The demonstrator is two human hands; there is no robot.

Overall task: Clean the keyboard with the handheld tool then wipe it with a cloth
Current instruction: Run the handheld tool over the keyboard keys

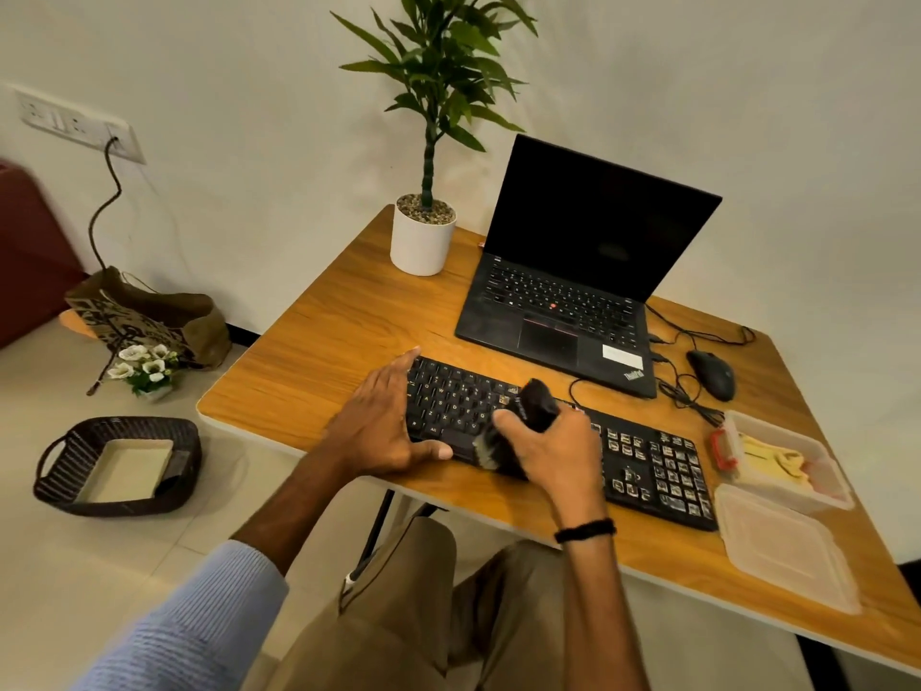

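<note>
A black keyboard lies along the near edge of the wooden table. My left hand rests at its left end, index finger along the far corner and thumb against the front edge, fingers fairly straight. My right hand grips a black handheld brush over the middle of the keyboard; its bristles, dark with pale tips, touch the keys near the space bar. The brush is blurred. A yellow cloth lies in an open clear plastic box right of the keyboard.
An open black laptop stands behind the keyboard, with a black mouse and cables to its right. A potted plant sits at the far corner. The box's lid lies at the near right. A wicker basket is on the floor.
</note>
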